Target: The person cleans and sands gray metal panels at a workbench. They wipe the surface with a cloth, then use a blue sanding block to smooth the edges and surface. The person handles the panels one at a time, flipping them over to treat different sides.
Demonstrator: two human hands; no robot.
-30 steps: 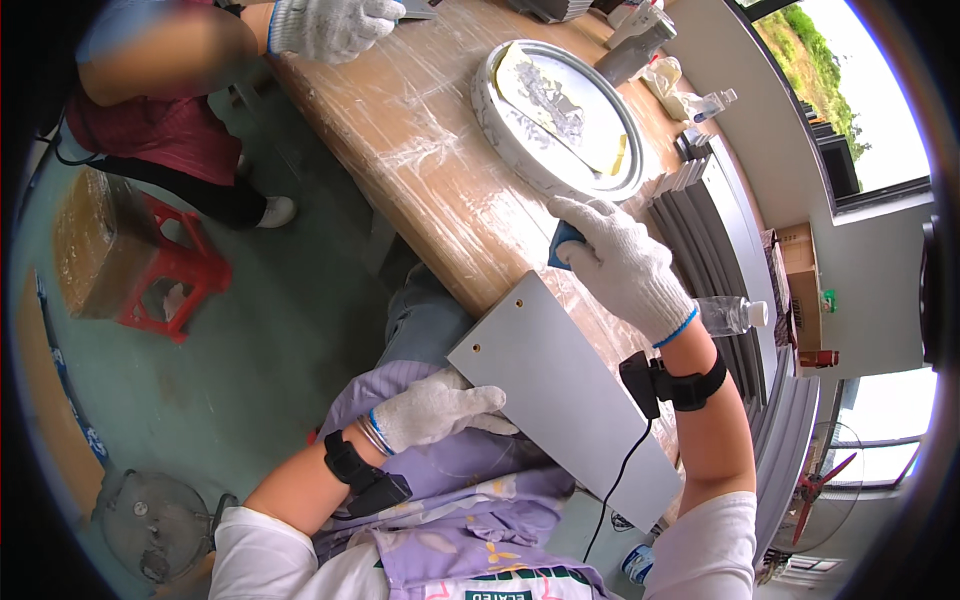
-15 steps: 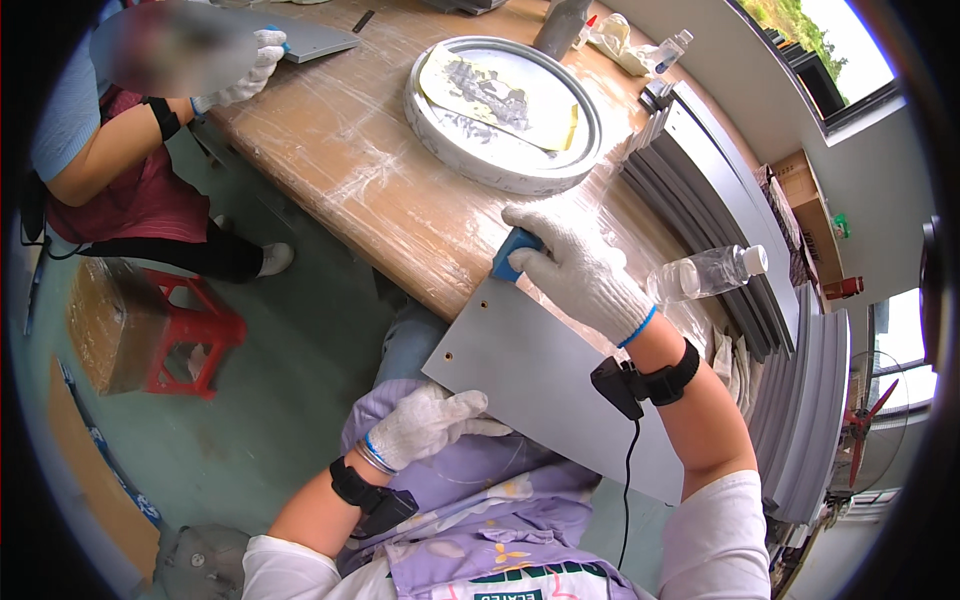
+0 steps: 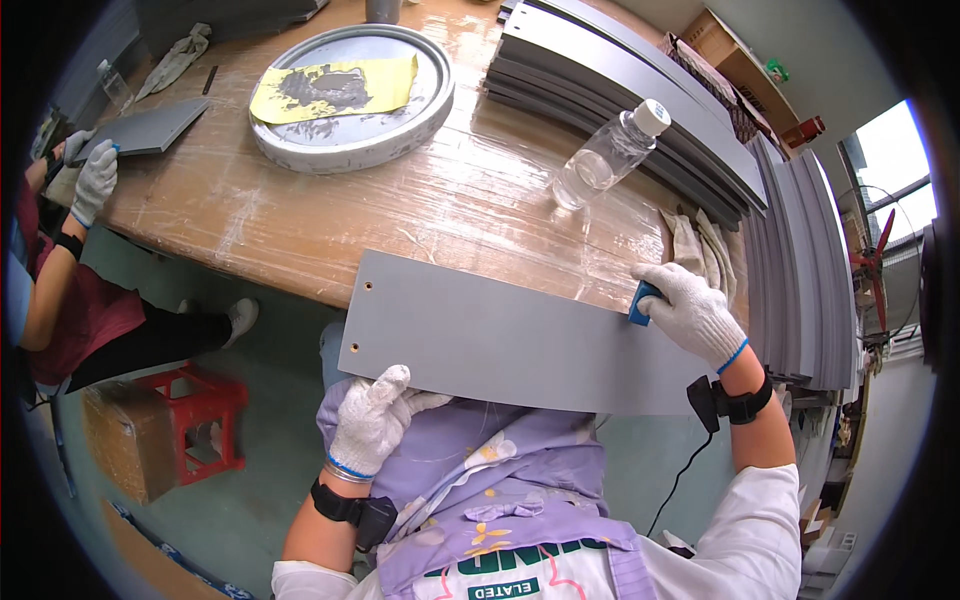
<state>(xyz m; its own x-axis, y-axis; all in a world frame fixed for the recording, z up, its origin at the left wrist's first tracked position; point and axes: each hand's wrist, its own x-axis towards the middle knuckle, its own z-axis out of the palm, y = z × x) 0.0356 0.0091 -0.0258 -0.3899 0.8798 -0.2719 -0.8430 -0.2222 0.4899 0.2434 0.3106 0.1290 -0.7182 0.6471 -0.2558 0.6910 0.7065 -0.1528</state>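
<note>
A long flat grey panel (image 3: 500,335) with two small holes near its left end lies across in front of me, its far side at the table's edge. My left hand (image 3: 372,418), in a white knit glove, grips the panel's near edge close to the left corner; some fingers are hidden beneath it. In my gloved right hand (image 3: 697,315) is a small blue block (image 3: 643,302), held against the far edge of the panel toward its right end. The right hand and wrist cover part of that end.
A wrapped table (image 3: 480,215) carries a round grey lid (image 3: 425,125) with a smeared yellow sheet (image 3: 395,85), a clear bottle (image 3: 610,155), cloth gloves (image 3: 700,245) and stacked grey panels (image 3: 610,75). At left, a co-worker's gloved hand (image 3: 95,180) is at another panel. A red stool (image 3: 210,420) stands below.
My right hand has slid the blue block rightward along the panel's far edge, away from the left corner. The panel now lies more level across the view, which has swung right.
</note>
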